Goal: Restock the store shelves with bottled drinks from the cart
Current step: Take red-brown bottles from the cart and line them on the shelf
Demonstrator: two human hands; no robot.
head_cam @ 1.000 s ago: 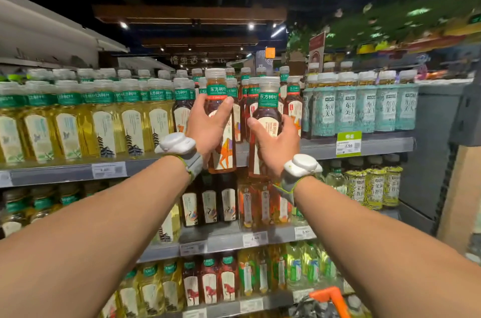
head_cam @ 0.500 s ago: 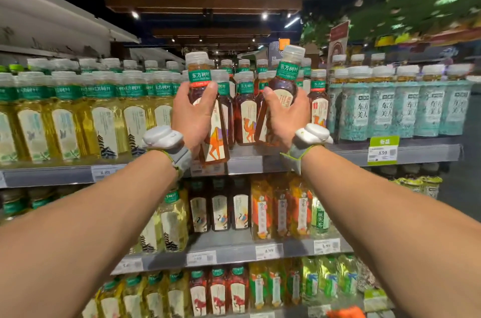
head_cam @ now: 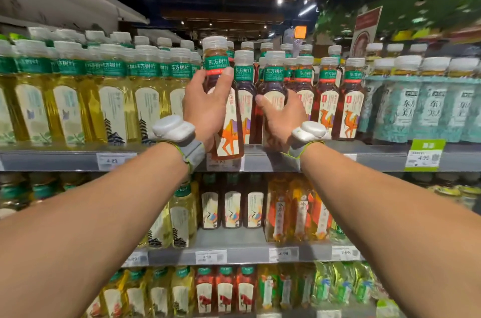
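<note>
Left bottle is gripped by the left hand, raised before the shelf edge, not yet placed. Right bottle, clasped by the right hand, appears seated in the front row. What remains cannot be judged.

Supermarket drinks aisle: grey metal shelves stacked with white-capped plastic tea bottles, white paper price labels along the edges (one green tag).

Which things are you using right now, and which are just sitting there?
Part of the job: left hand, gripping the left bottle; right hand, gripping the right bottle; top shelf.
Just sitting there: yellow bottles; teal bottles; green price tag; lower-shelf bottles.
</note>
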